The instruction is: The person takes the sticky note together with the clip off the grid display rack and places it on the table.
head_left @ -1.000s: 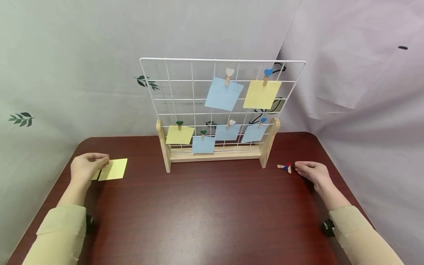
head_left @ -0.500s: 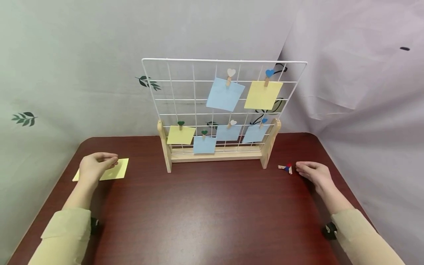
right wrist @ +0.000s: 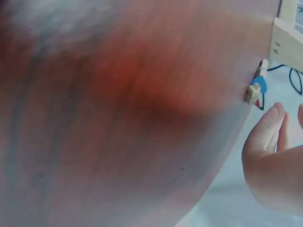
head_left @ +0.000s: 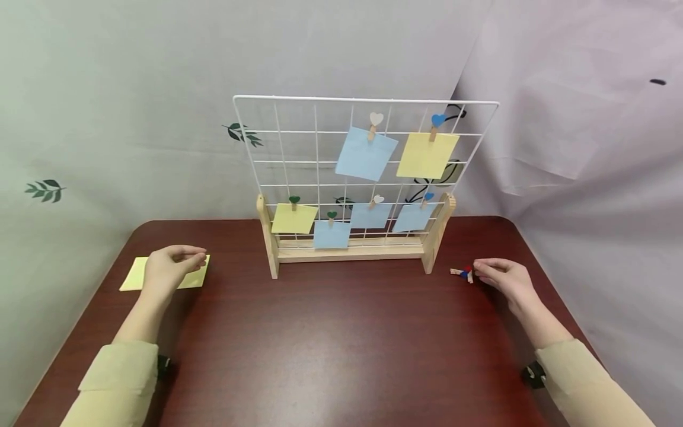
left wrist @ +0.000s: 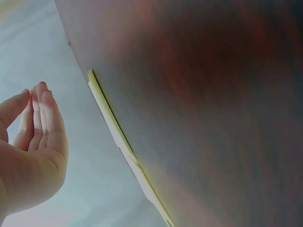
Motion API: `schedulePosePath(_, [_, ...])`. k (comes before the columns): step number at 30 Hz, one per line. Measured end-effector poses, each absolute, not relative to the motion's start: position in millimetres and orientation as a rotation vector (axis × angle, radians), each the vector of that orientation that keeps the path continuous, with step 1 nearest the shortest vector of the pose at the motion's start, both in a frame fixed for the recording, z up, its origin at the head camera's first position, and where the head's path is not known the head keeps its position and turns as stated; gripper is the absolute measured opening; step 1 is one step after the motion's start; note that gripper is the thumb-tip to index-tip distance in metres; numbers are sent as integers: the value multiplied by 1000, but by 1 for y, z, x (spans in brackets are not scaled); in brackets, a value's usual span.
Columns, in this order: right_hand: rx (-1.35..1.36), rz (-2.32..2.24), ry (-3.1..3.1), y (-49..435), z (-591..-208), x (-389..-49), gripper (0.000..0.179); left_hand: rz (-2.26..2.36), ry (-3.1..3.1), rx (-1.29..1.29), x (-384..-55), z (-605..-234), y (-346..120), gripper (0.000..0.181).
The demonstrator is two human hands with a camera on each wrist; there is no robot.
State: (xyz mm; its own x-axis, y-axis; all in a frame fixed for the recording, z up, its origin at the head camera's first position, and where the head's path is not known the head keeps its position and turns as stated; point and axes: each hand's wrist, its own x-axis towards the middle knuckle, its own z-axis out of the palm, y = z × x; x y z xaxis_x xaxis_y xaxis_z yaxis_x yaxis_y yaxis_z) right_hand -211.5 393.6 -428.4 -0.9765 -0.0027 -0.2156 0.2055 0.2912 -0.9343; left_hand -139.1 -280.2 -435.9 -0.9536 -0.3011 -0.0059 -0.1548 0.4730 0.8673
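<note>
My left hand (head_left: pixel 169 270) hovers over the yellow paper sheets (head_left: pixel 134 275) at the table's left. In the left wrist view, its thumb and loosely bent fingers (left wrist: pixel 53 118) hold nothing, and the yellow sheets (left wrist: pixel 111 120) lie apart from it on the tabletop. Over on the right, my right hand (head_left: pixel 507 279) is beside a few small wooden clothespins (head_left: pixel 463 274) with red and blue hearts. The right wrist view has its fingers (right wrist: pixel 265 125) bent softly, just short of the clothespins (right wrist: pixel 258 87), with nothing seen between them.
A white wire grid (head_left: pixel 288 130) on a wooden stand (head_left: pixel 347 255) is at the back middle. Heart clothespins hold blue and yellow sheets on it, including a blue sheet (head_left: pixel 366 155) and a yellow sheet (head_left: pixel 427 157). Pale cloth (head_left: pixel 133 89) hangs behind the dark red table (head_left: pixel 331 332).
My left hand has moved right across the yellow sheets, uncovering the left one. My right hand has barely moved and sits slightly closer to the clothespins. The view has shifted slightly.
</note>
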Motion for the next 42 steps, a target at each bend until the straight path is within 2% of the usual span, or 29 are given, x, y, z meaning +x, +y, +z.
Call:
schedulePosePath(3, [168,-1736,2396,388,-425,-211,15,-1520,-2544,373,-137,-434,-275,34])
schedulePosePath(9, [135,-1710,2422,381,-418,-209,15,-1586,-2496,333,-134,-432,-262,34])
schedulePosePath(13, [101,-1692,2440,378,-413,-208,36,-1592,-2498,333,-133,-431,-256,35])
schedulePosePath(23, [18,-1773,2419,372,-399,-209,9,-1639,-2443,249,-134,-424,-241,33])
schedulePosePath(42, [-186,-1872,2362,348,-372,-214,16,-1734,-2380,73,-140,-397,-212,31])
